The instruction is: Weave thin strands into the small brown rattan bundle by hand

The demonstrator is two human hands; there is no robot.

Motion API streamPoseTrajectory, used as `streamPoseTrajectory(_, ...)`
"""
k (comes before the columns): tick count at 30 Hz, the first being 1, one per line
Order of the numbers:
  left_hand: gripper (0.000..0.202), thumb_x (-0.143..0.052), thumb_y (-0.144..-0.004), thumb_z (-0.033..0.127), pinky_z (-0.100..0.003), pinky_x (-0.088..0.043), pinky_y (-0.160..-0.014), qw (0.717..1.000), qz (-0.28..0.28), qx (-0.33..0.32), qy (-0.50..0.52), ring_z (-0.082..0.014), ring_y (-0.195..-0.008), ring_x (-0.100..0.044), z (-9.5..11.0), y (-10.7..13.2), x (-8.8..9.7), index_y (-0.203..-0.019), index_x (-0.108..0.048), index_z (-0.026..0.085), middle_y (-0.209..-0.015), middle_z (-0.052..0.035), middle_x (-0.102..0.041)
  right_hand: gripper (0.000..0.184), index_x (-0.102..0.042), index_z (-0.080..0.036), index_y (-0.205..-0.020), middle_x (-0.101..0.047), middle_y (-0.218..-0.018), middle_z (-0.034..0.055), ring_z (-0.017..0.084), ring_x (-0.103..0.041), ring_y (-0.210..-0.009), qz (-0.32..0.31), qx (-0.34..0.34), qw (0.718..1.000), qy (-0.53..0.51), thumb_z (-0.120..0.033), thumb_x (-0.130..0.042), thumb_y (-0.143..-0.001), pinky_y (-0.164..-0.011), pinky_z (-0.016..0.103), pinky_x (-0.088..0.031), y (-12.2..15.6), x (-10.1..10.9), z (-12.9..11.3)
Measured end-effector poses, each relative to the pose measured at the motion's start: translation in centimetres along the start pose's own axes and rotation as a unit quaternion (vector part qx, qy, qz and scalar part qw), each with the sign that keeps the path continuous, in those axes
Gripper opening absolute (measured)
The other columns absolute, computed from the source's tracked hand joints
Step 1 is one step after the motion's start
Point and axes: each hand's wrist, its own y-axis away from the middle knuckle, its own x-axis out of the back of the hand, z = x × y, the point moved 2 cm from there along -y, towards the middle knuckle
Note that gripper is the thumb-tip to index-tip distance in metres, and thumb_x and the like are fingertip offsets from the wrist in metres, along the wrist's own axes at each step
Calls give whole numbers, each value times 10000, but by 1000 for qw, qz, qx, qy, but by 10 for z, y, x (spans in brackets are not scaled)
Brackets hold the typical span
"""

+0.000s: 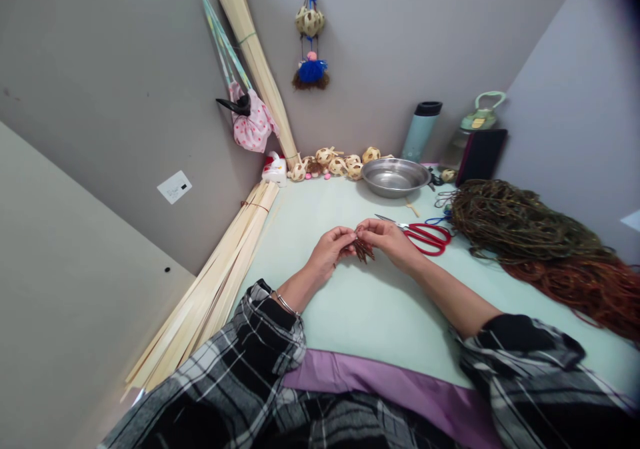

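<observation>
My left hand [335, 249] and my right hand [384, 237] meet above the middle of the pale green tabletop. Both pinch the top of a small reddish-brown yarn tassel [365, 251], whose strands hang down between them. The fingertips cover the tassel's top, so how it is bound there is hidden. Just right of my right hand lie red-handled scissors [429, 238], their blades pointing left toward it. Behind the scissors is a bit of blue cord [441, 220].
A metal bowl [395, 177] stands at the back, beside several woven strip balls [337, 165]. Dark green yarn [525, 222] and rust yarn [570, 286] heap at the right. Bundled pale strips [215, 282] lie along the left edge. A blue tumbler [421, 132] and a phone [481, 156] stand at the back right.
</observation>
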Motion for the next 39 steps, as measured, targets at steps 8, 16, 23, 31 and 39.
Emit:
streamPoseTrajectory(8, 194, -715, -704, 264, -219, -455, -650, 1000, 1, 1, -4, -66, -592, -502, 2, 1, -1, -799, -592, 148, -703, 22, -556, 263, -615, -157, -772, -617, -597, -4, 104, -514, -503, -14, -16, 999, 31, -373, -750, -708, -517, 236, -403, 3, -3, -3)
streamPoseTrajectory(16, 239, -747, -711, 293, -203, -459, -659, 999, -19, -18, 32, -58, -625, -514, 4, 1, 0, -831, -591, 156, -759, 27, -556, 228, -586, -166, -760, -607, -581, -8, 104, -500, -496, -25, -13, 1000, 10, -350, -718, -734, -511, 233, -384, 2, -3, 0)
streamPoseTrajectory(23, 268, -746, -745, 321, -201, -456, -666, 998, -27, -29, 47, -62, -647, -528, 4, 0, 1, -885, -586, 157, -807, 7, -600, 250, -599, -167, -787, -648, -635, 20, 114, -508, -519, -15, -16, 1000, 12, -375, -727, -735, -522, 247, -398, 3, -3, -1)
streamPoseTrajectory(31, 258, -756, -738, 318, -207, -451, -673, 999, -9, -33, 17, -65, -632, -523, 2, 1, 1, -858, -581, 172, -736, 24, -559, 303, -607, -177, -787, -584, -636, -5, 103, -478, -509, 55, 6, 998, 27, -461, -712, -777, -506, 247, -388, -3, 8, 7)
streamPoseTrajectory(39, 274, -741, -730, 360, -244, -460, -669, 998, -13, -42, -44, -80, -631, -513, -5, -3, 2, -836, -596, 154, -739, 15, -574, 437, -552, -179, -735, -557, -579, -10, 120, -504, -515, -19, 17, 996, 86, -598, -631, -833, -510, 252, -404, 4, -2, -4)
